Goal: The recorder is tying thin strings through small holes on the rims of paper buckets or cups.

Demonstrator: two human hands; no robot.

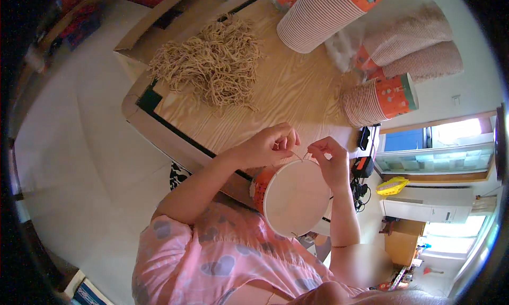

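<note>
A paper bucket (297, 199) with a white round face and an orange-red side leans between my forearms, close to my body. A thin tan cord (300, 155) rises from its upper rim, and another bit of cord (295, 234) shows at the lower rim. My left hand (271, 145) pinches the cord just above the rim, its fingers curled. My right hand (330, 157) pinches it from the other side, thumb and forefinger pressed together at the rim. The fingertips of the two hands are a short way apart. Whether the cord is knotted is too small to tell.
On the wood-grain table (207, 125) lies a tangled heap of tan cords (212, 61). Tall nested stacks of paper buckets (321, 19) stand beyond, with a shorter stack (379, 99) at the right. Wrapped stacks (411, 37) lie behind. Black cables (361, 193) hang by the right edge.
</note>
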